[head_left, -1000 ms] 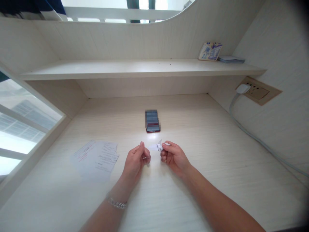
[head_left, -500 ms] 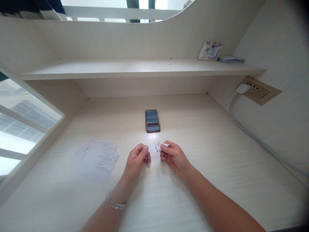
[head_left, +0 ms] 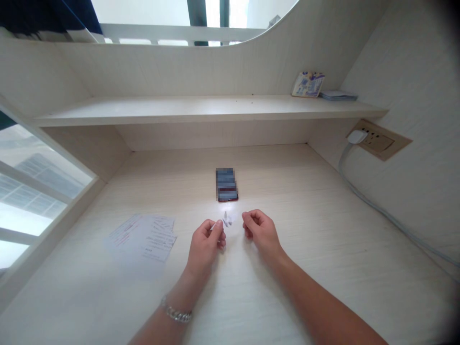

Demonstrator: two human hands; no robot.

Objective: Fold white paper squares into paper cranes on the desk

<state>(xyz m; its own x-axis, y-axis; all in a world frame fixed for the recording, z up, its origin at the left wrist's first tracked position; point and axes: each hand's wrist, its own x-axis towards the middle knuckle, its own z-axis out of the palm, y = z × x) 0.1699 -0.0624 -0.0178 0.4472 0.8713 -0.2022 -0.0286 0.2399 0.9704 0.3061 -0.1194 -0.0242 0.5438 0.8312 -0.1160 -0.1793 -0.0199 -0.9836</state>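
In the head view, my left hand (head_left: 206, 242) pinches a small folded piece of white paper (head_left: 227, 220) between thumb and index finger. Its creased, pointed flaps stick out to the right of the fingertips. My right hand (head_left: 261, 231) is a short gap further right, thumb against curled fingers, with nothing visible in it. Just beyond the hands, a dark phone (head_left: 226, 185) with a pixelated screen lies on the desk. Left of my left hand lie several overlapping sheets of printed paper (head_left: 147, 237).
The pale wooden desk (head_left: 323, 268) runs back beneath a shelf (head_left: 179, 108). On that shelf are a printed packet (head_left: 308, 84) and a thin stack (head_left: 338, 96). A white plug sits in the wall socket (head_left: 381, 140), its grey cable (head_left: 381, 208) trailing down the right side.
My right hand has come away from the folded paper, which now stays in my left hand. The camera view has tipped slightly upward.
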